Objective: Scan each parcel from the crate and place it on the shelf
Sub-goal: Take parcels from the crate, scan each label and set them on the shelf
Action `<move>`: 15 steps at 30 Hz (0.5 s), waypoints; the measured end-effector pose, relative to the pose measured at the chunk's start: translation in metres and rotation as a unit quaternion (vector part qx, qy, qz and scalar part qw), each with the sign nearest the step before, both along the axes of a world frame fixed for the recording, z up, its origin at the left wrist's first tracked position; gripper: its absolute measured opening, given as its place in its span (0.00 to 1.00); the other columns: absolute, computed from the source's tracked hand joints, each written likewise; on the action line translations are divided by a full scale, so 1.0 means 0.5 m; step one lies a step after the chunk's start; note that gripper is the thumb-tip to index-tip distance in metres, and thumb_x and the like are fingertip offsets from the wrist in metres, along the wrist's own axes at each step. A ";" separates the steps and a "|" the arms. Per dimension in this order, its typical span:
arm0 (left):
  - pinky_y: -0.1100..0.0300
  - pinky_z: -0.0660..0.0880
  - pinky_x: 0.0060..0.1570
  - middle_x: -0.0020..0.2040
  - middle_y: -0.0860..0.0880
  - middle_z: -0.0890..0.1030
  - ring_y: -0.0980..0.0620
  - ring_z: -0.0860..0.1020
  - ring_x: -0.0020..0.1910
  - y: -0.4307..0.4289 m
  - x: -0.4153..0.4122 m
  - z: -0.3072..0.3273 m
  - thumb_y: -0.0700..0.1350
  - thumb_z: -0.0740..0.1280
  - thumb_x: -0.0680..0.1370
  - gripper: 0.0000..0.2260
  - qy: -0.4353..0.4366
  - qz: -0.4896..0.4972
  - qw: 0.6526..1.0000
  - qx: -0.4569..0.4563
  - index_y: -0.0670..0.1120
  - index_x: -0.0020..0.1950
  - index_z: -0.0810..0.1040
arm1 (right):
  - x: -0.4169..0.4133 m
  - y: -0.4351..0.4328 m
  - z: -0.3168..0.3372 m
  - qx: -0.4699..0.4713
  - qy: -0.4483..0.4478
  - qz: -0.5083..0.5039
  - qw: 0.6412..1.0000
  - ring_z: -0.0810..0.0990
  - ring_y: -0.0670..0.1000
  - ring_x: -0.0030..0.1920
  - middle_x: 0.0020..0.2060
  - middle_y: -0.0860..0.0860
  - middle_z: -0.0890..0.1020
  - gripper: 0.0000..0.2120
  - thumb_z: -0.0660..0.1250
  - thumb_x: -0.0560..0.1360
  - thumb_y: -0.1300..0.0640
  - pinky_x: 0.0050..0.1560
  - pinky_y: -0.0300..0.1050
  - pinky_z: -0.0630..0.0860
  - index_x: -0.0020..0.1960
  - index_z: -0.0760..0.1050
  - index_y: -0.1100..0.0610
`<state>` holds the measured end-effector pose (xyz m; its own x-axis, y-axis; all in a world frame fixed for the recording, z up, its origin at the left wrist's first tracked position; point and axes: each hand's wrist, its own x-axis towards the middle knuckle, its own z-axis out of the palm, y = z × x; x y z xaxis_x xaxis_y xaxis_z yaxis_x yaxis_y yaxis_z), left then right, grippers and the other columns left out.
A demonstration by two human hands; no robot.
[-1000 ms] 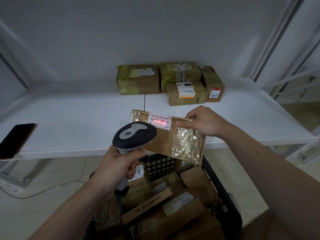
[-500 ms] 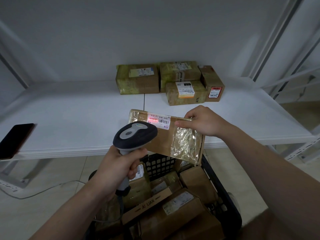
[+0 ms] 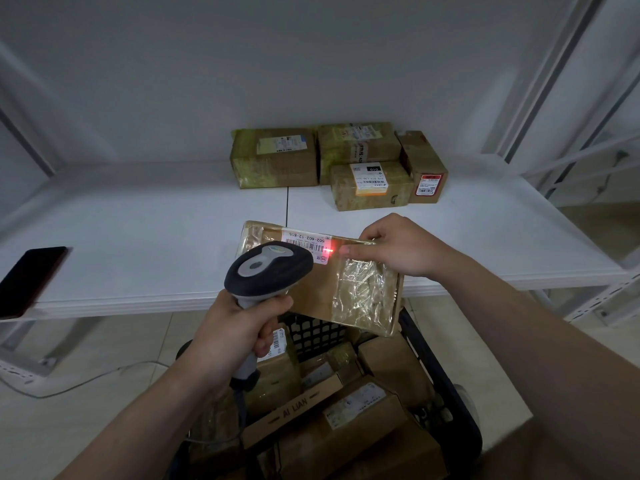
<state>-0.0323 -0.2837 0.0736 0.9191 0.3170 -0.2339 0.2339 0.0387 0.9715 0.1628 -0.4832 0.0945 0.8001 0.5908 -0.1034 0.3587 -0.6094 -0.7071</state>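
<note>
My right hand (image 3: 394, 245) grips the far right edge of a flat brown taped parcel (image 3: 349, 292), holding it tilted over the crate. My left hand (image 3: 239, 336) grips the handle of a black-and-grey barcode scanner (image 3: 268, 271) aimed at the parcel's white label (image 3: 308, 242). A red scan spot glows at the label's right end, by my right thumb. Below stands the black crate (image 3: 446, 403), filled with several brown parcels (image 3: 349, 420). Several more parcels (image 3: 346, 164) sit at the back of the white shelf (image 3: 138, 237).
A dark phone (image 3: 29, 278) lies at the shelf's front left edge. The scanner's cable (image 3: 83, 379) trails over the tiled floor on the left. White shelf uprights (image 3: 540, 109) rise at the right.
The red scan spot has slid along the label from its left part to its right end. The parcel and both hands stay almost where they were.
</note>
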 end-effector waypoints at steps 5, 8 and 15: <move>0.59 0.66 0.27 0.28 0.44 0.69 0.52 0.66 0.24 0.002 0.001 -0.004 0.42 0.72 0.78 0.09 0.001 0.009 1.000 -0.003 0.41 0.40 0.76 | -0.003 0.001 0.001 0.005 -0.005 0.007 1.000 0.74 0.43 0.29 0.29 0.48 0.80 0.21 0.75 0.72 0.36 0.37 0.43 0.69 0.41 0.86 0.56; 0.59 0.66 0.27 0.28 0.44 0.69 0.52 0.66 0.24 0.000 0.001 -0.002 0.42 0.72 0.78 0.11 -0.002 0.015 1.000 -0.004 0.42 0.37 0.76 | 0.000 -0.002 0.000 0.000 -0.009 0.002 1.000 0.75 0.45 0.30 0.30 0.50 0.80 0.22 0.75 0.72 0.36 0.37 0.44 0.69 0.41 0.85 0.56; 0.59 0.66 0.27 0.26 0.45 0.68 0.52 0.66 0.23 -0.003 -0.002 0.008 0.43 0.71 0.79 0.21 0.001 0.011 1.000 0.009 0.48 0.26 0.73 | 0.006 -0.007 -0.006 -0.007 -0.019 -0.004 1.000 0.75 0.47 0.33 0.31 0.51 0.79 0.23 0.75 0.72 0.36 0.38 0.44 0.68 0.40 0.85 0.57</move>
